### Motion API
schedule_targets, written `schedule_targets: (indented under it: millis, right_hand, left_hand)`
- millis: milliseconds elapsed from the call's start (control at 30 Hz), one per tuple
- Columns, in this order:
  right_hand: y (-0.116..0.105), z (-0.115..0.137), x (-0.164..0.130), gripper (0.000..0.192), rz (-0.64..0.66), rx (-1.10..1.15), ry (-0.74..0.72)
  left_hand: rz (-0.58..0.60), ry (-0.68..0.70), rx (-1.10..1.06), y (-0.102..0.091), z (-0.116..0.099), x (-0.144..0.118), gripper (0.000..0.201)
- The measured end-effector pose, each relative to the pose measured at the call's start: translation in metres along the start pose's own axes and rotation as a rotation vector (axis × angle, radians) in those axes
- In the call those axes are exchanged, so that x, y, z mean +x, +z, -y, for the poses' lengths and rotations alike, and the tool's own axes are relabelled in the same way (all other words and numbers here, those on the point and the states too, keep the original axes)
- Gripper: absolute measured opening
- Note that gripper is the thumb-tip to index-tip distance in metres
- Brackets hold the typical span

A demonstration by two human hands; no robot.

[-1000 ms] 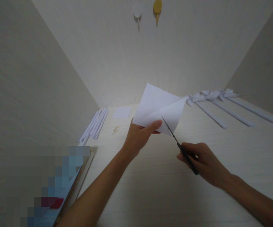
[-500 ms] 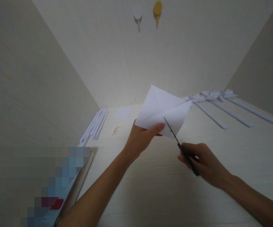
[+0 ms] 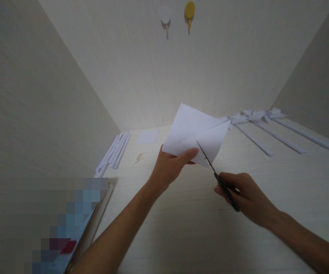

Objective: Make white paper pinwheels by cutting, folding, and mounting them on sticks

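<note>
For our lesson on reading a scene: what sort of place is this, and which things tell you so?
Probably a paper-craft desk set in a pale wooden alcove. A left hand holds a folded white sheet that scissors cut; rolled paper sticks lie on the desktop.

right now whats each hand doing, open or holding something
left hand: closed on the white paper sheet, held up
right hand: closed on the scissors, blades in the sheet

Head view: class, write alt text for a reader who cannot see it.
A left hand holds up a white paper sheet while the right hand cuts into its lower edge with scissors. Rolled paper sticks lie on the pale table behind.
</note>
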State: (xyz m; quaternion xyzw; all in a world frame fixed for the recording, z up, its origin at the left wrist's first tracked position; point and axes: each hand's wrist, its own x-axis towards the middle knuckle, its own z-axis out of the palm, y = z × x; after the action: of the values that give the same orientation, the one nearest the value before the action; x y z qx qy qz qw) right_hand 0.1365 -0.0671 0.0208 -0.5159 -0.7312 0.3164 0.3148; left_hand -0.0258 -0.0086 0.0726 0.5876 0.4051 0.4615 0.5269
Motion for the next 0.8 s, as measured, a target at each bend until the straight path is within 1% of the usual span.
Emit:
schedule_targets:
  millis: [300,467,567,667,800]
  right_hand:
    - [0.000,-0.001,0.000,0.030,0.013,0.004,0.003]
    - [0.000,-0.001,0.000,0.031,-0.009,-0.020,-0.018]
    - [0.001,-0.001,0.000,0.031,-0.007,-0.021,-0.016]
    - [0.000,-0.003,0.001,0.032,-0.004,-0.024,0.007]
    - [-0.003,-0.006,0.001,0.034,0.019,-0.037,0.001]
  left_hand:
    - [-0.013,-0.008,-0.021,0.000,0.001,0.001,0.029]
    - [-0.013,-0.019,-0.026,0.001,0.002,0.001,0.033]
    - [-0.003,-0.018,-0.026,0.000,0.002,0.001,0.032]
    - [0.056,-0.012,0.005,-0.011,-0.001,0.006,0.029]
    - [0.209,-0.015,0.042,-0.039,-0.012,0.014,0.032]
